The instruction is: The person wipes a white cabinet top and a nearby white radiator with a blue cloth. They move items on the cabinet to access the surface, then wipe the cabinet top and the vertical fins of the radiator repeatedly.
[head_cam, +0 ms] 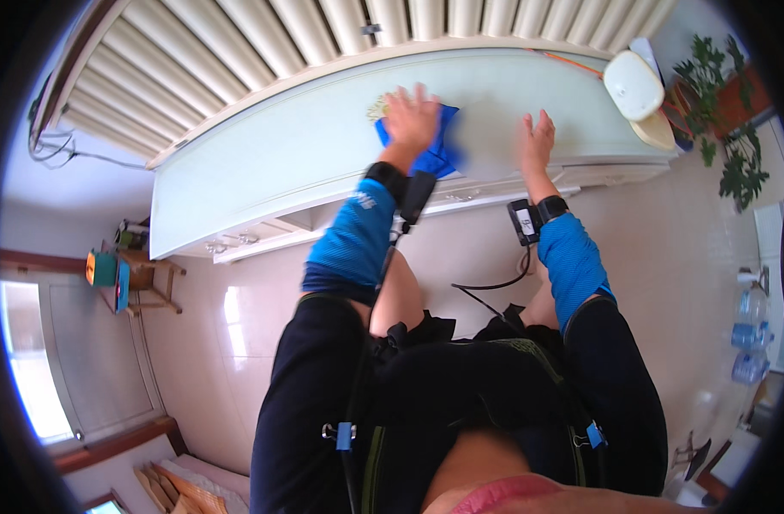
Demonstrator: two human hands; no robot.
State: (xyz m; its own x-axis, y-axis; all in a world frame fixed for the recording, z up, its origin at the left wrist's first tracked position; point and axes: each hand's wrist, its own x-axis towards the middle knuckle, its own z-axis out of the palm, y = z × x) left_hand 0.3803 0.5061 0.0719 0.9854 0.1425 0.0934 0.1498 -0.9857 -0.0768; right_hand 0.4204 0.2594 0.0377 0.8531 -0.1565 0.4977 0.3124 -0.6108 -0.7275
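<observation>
My left hand (412, 122) lies, fingers spread, over a blue cloth (442, 144) near the middle of a long pale green cabinet top (270, 151). Beside its fingers a small yellowish patterned patch (377, 109) shows. Whether the fingers grip the cloth cannot be told. To the right, my right hand (538, 142) is held over the front edge of the cabinet top, fingers raised and apart, with nothing in it. A blurred, whitish, see-through shape (490, 138) lies between the hands; what it is cannot be told.
A ribbed cream radiator (340, 29) runs behind the cabinet. White lidded items (633, 85) and a potted plant (742, 154) stand at the right end. Large water bottles (750, 334) are at far right, a wooden chair (154, 279) at far left. Cables hang from both wrists.
</observation>
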